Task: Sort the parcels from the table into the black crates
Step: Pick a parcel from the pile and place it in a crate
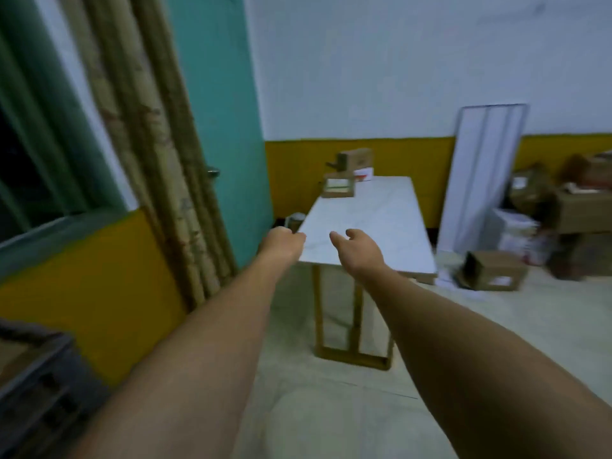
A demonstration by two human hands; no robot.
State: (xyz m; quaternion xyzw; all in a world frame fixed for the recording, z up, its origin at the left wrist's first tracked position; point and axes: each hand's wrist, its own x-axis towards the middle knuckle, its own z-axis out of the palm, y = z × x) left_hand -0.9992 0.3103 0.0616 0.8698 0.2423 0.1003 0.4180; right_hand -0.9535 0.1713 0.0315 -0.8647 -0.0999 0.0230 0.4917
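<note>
Crate (36, 389) bottom left, contents unclear

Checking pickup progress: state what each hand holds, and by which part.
Nothing is held. The left hand is curled and the right hand loosely open, both empty.
</note>
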